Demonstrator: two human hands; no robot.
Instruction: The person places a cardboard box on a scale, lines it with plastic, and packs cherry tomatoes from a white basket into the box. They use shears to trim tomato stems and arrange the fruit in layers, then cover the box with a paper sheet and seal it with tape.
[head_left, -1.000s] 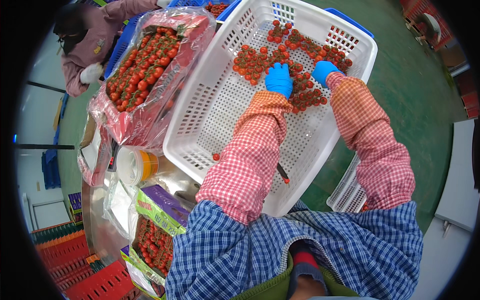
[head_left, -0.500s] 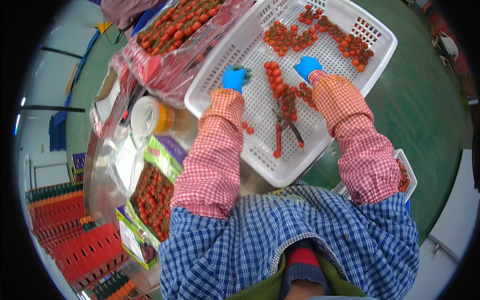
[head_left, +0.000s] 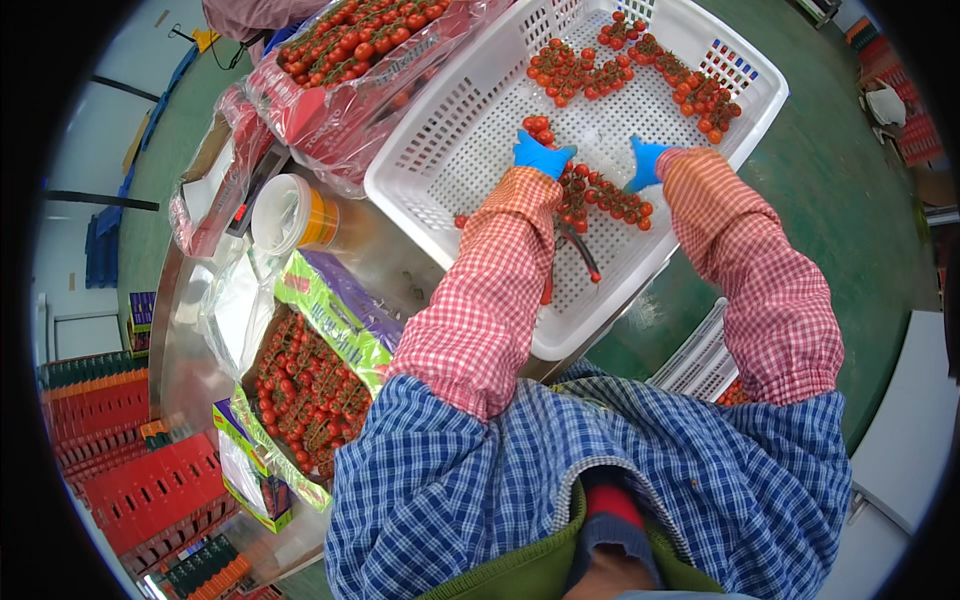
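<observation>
My blue-gloved left hand [head_left: 543,157] is closed over a vine of cherry tomatoes [head_left: 538,125] in the white crate [head_left: 440,100]; fruit shows on both sides of it. Just right of that, my right hand [head_left: 646,164], also gloved, has thumb and fingers apart with nothing between them. Below the hands lies another tomato truss [head_left: 605,196]. Red-and-black-handled snips [head_left: 581,250] rest on the crate floor, partly covered by my left sleeve. One loose tomato [head_left: 460,221] sits by the left wall. More tomato trusses [head_left: 580,72] lie along the far side.
Left of the crate, a plastic-lined box of tomatoes [head_left: 365,40], a white-and-orange tub [head_left: 290,215] and a green-and-purple carton of tomatoes [head_left: 310,395] stand on a metal table [head_left: 180,350]. A smaller white crate [head_left: 695,355] sits low on the right, partly behind my arm.
My left hand has moved right from the bare crate floor onto the tomato vine. My right hand has shifted slightly right and opened. The lower truss now lies further right.
</observation>
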